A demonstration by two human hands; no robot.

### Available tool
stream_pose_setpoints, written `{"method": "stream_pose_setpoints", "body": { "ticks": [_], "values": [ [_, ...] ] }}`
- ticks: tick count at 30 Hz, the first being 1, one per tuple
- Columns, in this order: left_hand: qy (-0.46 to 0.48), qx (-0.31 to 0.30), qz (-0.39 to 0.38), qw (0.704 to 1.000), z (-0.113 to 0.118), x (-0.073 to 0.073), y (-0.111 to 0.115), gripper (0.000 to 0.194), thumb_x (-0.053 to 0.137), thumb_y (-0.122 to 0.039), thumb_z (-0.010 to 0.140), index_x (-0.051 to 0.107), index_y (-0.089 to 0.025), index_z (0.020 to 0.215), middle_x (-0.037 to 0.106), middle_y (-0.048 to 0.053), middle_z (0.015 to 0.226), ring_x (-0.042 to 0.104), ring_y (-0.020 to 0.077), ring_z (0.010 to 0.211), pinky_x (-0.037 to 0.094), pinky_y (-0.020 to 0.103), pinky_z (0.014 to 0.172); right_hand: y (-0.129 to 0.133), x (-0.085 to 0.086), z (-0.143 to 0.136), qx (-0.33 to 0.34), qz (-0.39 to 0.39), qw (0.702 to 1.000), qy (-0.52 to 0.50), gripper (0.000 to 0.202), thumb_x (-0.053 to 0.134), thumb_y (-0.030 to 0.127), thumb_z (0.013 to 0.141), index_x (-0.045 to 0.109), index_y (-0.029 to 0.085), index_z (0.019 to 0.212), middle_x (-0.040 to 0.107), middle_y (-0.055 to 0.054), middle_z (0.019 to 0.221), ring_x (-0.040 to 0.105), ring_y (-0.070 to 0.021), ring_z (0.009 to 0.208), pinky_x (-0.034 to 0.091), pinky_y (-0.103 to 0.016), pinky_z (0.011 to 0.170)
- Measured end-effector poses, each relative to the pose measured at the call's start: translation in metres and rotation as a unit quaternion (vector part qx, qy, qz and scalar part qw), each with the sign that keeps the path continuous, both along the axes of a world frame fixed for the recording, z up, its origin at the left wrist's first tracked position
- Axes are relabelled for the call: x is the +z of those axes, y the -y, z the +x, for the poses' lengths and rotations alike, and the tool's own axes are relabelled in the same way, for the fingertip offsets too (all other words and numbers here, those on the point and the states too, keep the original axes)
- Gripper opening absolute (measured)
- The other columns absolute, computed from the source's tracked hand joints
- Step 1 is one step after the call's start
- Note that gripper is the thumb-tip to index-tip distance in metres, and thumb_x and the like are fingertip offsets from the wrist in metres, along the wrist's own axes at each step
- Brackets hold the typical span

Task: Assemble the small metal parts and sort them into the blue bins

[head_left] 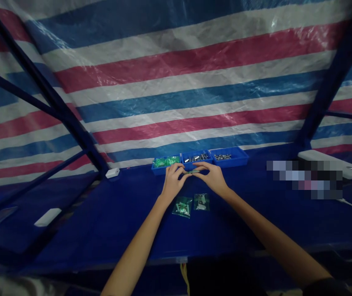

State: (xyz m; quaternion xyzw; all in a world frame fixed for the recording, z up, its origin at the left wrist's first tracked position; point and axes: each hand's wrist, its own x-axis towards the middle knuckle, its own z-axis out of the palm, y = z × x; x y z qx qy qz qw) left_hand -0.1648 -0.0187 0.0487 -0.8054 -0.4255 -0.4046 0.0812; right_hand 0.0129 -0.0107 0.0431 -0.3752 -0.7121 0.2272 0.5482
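Note:
My left hand (172,177) and my right hand (213,176) meet above the table, just in front of the blue bins. Between their fingertips they pinch a small, thin greenish thing (191,172). It is seen nearly edge-on, and its kind is too small to make out. Below the hands, two small clear plastic bags lie on the table. The left bag (182,206) and the right bag (201,202) both contain small pale parts.
Behind my hands stand a bin of green pieces (155,167), a middle bin of metal parts (208,151) and a right bin of small metal parts (240,158). White boxes (112,173) (47,217) sit at left. A white device (333,160) with a cable lies right. Blue posts frame the striped sheet.

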Motion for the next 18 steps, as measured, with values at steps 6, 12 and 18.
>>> {"method": "stream_pose_setpoints", "body": {
  "ticks": [6,12,18],
  "values": [
    [0.053,0.028,-0.024,0.998,-0.009,-0.003,-0.009,0.016,0.056,-0.034,0.081,0.055,-0.020,0.073,0.064,-0.001,0.081,0.058,0.0151,0.082,0.035,0.030,0.081,-0.002,0.000,0.000,-0.024,-0.055,0.998,0.001,0.042,0.065,0.036,0.072,0.057,0.026,0.112,0.071,-0.001,0.083,0.065,-0.0195,0.086,0.050,-0.035,0.080],
    [0.155,0.159,0.016,0.975,-0.030,0.003,-0.029,0.011,0.054,-0.031,0.082,0.057,-0.021,0.080,0.065,0.000,0.079,0.059,0.0161,0.078,0.036,0.030,0.080,-0.010,0.000,0.006,-0.051,-0.075,0.995,-0.031,0.032,0.058,0.037,0.076,0.060,0.023,0.105,0.070,-0.001,0.080,0.065,-0.0178,0.080,0.051,-0.031,0.070],
    [-0.027,0.191,0.000,0.981,-0.043,0.015,-0.053,0.010,0.052,-0.029,0.084,0.061,-0.023,0.085,0.068,0.001,0.087,0.056,0.0183,0.086,0.031,0.032,0.081,-0.012,-0.001,0.006,-0.040,-0.081,0.996,-0.015,0.027,0.056,0.037,0.078,0.061,0.024,0.101,0.069,0.000,0.076,0.064,-0.0165,0.075,0.049,-0.029,0.069]
  ]
}}
